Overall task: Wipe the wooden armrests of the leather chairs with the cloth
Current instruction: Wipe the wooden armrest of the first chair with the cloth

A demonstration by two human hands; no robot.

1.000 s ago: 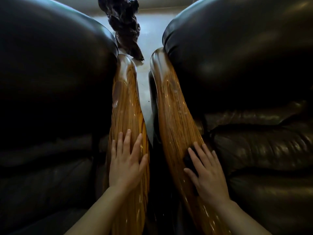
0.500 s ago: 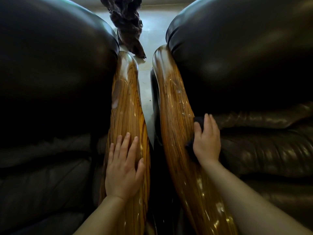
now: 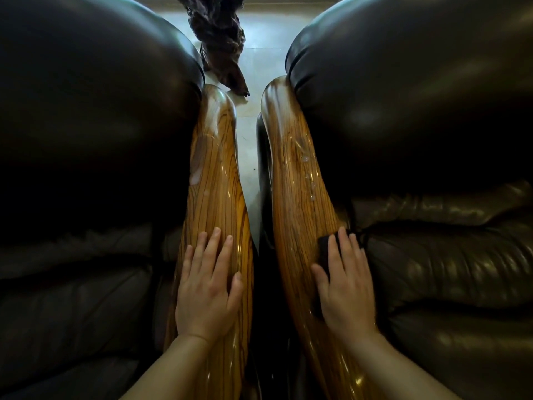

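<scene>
side by side, two dark leather chairs (image 3: 418, 116) fill the left and right. between them run the left wooden armrest (image 3: 215, 197) and the right wooden armrest (image 3: 300, 197). the left hand (image 3: 206, 290) rests flat on the left one, fingers straight. the right hand (image 3: 344, 287) presses a dark cloth (image 3: 324, 249) flat onto the right one.

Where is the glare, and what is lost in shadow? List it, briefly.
Head view: glare streaks run down the left armrest and the right armrest; the left chair and right chair sink into near-black shadow; the dark cloth under the right hand barely stands out; the floor behind is washed pale; wide-angle bowing throughout.
</scene>
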